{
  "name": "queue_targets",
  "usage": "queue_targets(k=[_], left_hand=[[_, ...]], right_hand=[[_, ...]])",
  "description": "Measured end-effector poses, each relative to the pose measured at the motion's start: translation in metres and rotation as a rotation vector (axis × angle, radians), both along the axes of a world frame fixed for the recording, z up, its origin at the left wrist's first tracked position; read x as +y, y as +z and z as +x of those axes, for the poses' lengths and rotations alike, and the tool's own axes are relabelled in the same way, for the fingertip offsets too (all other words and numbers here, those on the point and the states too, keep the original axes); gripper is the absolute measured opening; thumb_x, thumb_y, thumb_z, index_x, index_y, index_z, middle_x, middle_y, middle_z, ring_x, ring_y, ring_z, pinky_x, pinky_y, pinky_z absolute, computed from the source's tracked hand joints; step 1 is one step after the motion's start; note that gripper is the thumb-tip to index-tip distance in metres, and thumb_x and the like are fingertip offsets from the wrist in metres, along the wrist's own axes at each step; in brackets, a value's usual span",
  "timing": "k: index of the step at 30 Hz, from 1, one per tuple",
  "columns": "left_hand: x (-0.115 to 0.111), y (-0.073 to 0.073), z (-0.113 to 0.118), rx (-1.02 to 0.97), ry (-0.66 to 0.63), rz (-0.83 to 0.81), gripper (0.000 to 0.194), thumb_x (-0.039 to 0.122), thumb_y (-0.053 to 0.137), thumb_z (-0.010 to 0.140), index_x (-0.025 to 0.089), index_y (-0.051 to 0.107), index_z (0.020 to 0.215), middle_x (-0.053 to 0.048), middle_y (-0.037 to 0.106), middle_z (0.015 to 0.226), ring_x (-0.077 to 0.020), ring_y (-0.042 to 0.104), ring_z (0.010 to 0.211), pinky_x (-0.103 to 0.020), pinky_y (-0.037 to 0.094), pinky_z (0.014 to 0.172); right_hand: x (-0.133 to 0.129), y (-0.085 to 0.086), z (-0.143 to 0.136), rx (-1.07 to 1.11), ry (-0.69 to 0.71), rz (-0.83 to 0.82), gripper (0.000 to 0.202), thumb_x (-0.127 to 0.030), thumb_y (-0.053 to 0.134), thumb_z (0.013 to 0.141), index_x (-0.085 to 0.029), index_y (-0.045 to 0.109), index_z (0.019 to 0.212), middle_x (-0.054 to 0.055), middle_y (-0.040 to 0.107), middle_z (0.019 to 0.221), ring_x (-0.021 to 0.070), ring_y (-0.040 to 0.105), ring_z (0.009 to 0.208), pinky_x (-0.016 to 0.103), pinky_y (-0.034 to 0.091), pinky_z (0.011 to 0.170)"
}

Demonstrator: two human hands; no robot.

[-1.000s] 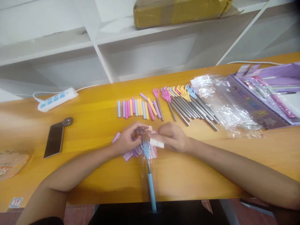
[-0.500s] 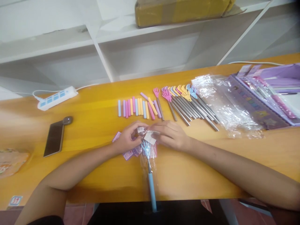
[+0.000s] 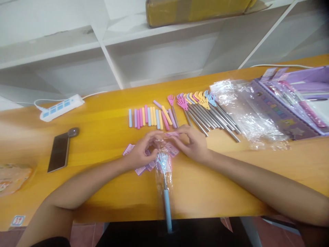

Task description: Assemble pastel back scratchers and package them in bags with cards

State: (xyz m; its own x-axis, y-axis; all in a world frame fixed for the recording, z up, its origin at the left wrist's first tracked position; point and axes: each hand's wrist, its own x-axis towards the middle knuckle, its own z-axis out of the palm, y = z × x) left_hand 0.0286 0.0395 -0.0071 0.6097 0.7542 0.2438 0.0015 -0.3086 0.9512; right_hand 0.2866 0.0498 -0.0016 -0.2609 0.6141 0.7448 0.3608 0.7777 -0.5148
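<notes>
A blue back scratcher (image 3: 167, 206) lies inside a clear plastic bag (image 3: 159, 187), its claw end pointing away from me and its handle reaching past the table's front edge. My left hand (image 3: 142, 151) is closed on the bag's upper end, left of the blue claw. Between the thumb and fingers of my right hand (image 3: 192, 142) is a pink-and-purple printed card (image 3: 171, 149), held at the mouth of the bag. I cannot tell whether the card is partly inside the bag. More purple cards (image 3: 141, 170) lie under and beside my left hand.
Beyond my hands lie several coloured handle sleeves (image 3: 150, 116) and metal back scratchers (image 3: 205, 115). Clear bags (image 3: 246, 116) and a purple box (image 3: 280, 118) sit at right. A phone (image 3: 58, 152) and power strip (image 3: 63, 108) lie at left.
The card near my right hand showed a white side before and now shows its pink-and-purple print. My right hand has turned and its fingers have shifted. My left hand stays at the bag's top.
</notes>
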Motion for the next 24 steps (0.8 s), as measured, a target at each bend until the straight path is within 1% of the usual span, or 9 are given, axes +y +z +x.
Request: queue_targets(k=[2,5,8,12,15,17,19,21,24], left_hand=[[0.001,-0.001,0.000,-0.009,-0.008,0.068,0.065,0.009,0.062,0.100,0.038,0.051,0.157,-0.008,0.066,0.127,-0.0169,0.068,0.098,-0.034,0.061,0.088],[0.003,0.000,-0.001,0.017,-0.025,0.145,0.058,0.009,0.062,0.100,0.038,0.060,0.149,-0.008,0.065,0.132,-0.0183,0.068,0.100,-0.035,0.061,0.088],[0.002,0.003,-0.001,0.078,-0.008,0.093,0.061,0.011,0.061,0.101,0.035,0.057,0.157,-0.010,0.067,0.129,-0.0197,0.069,0.101,-0.037,0.062,0.090],[0.000,0.006,0.000,0.085,0.016,0.000,0.062,0.013,0.062,0.102,0.030,0.053,0.161,-0.012,0.070,0.128,-0.0195,0.069,0.100,-0.039,0.062,0.095],[-0.001,0.010,0.000,0.090,0.016,-0.020,0.065,0.014,0.064,0.100,0.028,0.053,0.163,-0.012,0.071,0.125,-0.0192,0.069,0.099,-0.038,0.063,0.094],[-0.001,0.013,0.000,0.088,0.011,-0.017,0.067,0.014,0.065,0.100,0.029,0.052,0.164,-0.012,0.071,0.127,-0.0194,0.070,0.100,-0.039,0.063,0.095],[0.000,0.015,0.000,0.084,-0.005,-0.012,0.067,0.014,0.064,0.100,0.030,0.053,0.164,-0.013,0.070,0.136,-0.0198,0.071,0.102,-0.040,0.063,0.097],[0.000,0.016,-0.001,0.081,-0.019,-0.019,0.066,0.015,0.063,0.101,0.030,0.053,0.164,-0.014,0.069,0.146,-0.0211,0.072,0.108,-0.041,0.063,0.101],[0.000,0.014,-0.004,0.079,-0.024,-0.046,0.067,0.017,0.064,0.102,0.031,0.051,0.167,-0.015,0.068,0.152,-0.0273,0.072,0.125,-0.047,0.062,0.109]], right_hand=[[0.001,-0.002,0.000,0.053,-0.038,-0.096,0.018,-0.020,0.075,0.102,-0.024,0.068,0.118,0.004,0.079,0.101,0.0171,0.076,0.088,0.032,0.065,0.079],[0.003,-0.007,0.000,0.139,-0.011,-0.209,0.020,-0.024,0.075,0.103,-0.022,0.067,0.121,0.006,0.078,0.110,0.0171,0.077,0.093,0.032,0.067,0.084],[0.003,-0.012,-0.001,0.205,0.029,-0.256,0.025,-0.024,0.075,0.103,-0.022,0.065,0.126,0.006,0.077,0.115,0.0160,0.077,0.097,0.031,0.067,0.087],[0.004,-0.012,0.000,0.228,0.020,-0.282,0.019,-0.026,0.071,0.106,-0.023,0.065,0.124,0.006,0.076,0.112,0.0152,0.075,0.094,0.032,0.066,0.084],[0.006,-0.005,0.002,0.183,0.007,-0.234,0.007,-0.025,0.063,0.110,-0.024,0.067,0.116,0.007,0.074,0.112,0.0182,0.074,0.102,0.037,0.064,0.088],[0.007,-0.001,0.003,0.154,-0.020,-0.159,0.004,-0.024,0.064,0.109,-0.024,0.068,0.111,0.007,0.071,0.108,0.0191,0.070,0.100,0.037,0.062,0.083],[0.008,0.001,0.003,0.145,-0.036,-0.131,0.001,-0.024,0.067,0.107,-0.024,0.067,0.107,0.005,0.067,0.098,0.0174,0.066,0.089,0.034,0.058,0.074],[0.008,0.000,0.003,0.175,-0.021,-0.150,0.003,-0.025,0.068,0.107,-0.024,0.065,0.106,0.003,0.066,0.093,0.0163,0.064,0.083,0.032,0.055,0.070],[0.005,-0.004,0.001,0.274,0.014,-0.191,0.005,-0.028,0.065,0.109,-0.024,0.063,0.108,0.004,0.066,0.095,0.0149,0.066,0.078,0.031,0.058,0.067]])
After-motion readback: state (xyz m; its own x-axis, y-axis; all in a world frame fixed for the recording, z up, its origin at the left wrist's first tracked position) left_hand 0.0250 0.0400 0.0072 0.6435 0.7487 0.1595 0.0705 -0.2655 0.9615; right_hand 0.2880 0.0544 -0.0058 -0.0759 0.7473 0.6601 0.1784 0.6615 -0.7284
